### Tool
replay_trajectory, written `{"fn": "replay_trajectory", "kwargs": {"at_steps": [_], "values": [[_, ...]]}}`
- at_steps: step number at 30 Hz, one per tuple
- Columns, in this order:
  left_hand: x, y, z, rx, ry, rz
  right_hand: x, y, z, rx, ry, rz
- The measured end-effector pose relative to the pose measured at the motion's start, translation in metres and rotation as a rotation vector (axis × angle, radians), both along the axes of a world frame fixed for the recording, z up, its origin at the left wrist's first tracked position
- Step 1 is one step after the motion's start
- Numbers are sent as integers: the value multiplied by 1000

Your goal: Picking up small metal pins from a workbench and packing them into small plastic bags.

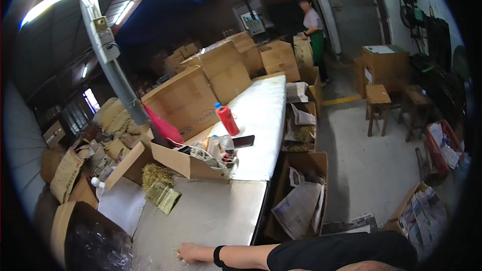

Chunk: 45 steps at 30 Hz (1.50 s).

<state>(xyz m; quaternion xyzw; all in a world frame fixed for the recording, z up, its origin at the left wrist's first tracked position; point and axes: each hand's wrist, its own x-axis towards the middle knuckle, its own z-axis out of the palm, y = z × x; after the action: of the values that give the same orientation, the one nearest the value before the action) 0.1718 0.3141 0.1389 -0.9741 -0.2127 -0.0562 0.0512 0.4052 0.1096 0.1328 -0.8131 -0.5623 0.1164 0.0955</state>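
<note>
My right hand (pixel 189 253) reaches in low from the right, a black band round its wrist and a black sleeve above. It rests low over the pale worktop (pixel 216 211), fingers drawn together; small straw-coloured bits lie at the fingertips, and whether they are gripped is unclear. Farther up the worktop are a folded olive-yellow packet (pixel 163 197) and a loose heap of thin golden pieces (pixel 156 174). A plain white sheet (pixel 122 203) lies left of them. My left hand is out of view.
An open carton (pixel 188 163) of odds and ends stands beyond, near a red bottle (pixel 227 119) and dark phone (pixel 243 141). Newspaper-lined cartons (pixel 298 208) line the table's right side. Wooden stools (pixel 377 96) stand farther right; another person (pixel 314 25) stands at the back.
</note>
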Motion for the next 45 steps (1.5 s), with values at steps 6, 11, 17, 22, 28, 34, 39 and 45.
{"fn": "replay_trajectory", "kwargs": {"at_steps": [6, 11, 17, 22, 28, 34, 39, 45], "values": [[-8, -12, -2, -130, -159, 53, 4, 5, -5, -6, 77, 25], [26, 45, -87, -59, -190, -114, 8, 1, -1, -24, 153, -41], [49, 9, -50, -44, -14, -150, 14, -10, 8, -75, 128, -68], [16, 6, -42, -100, -81, -162, 4, -8, 16, -51, 151, -60], [-4, -6, -19, 96, -247, -192, 9, -3, 9, -1, 56, -96], [-16, 3, -23, -5, -218, -81, 3, -8, 17, -56, 132, -103], [17, -25, -53, -385, -447, -187, -3, -11, 15, -18, 142, -112], [28, -148, -4, -811, -560, -12, 6, -7, -12, 341, 276, -280]]}}
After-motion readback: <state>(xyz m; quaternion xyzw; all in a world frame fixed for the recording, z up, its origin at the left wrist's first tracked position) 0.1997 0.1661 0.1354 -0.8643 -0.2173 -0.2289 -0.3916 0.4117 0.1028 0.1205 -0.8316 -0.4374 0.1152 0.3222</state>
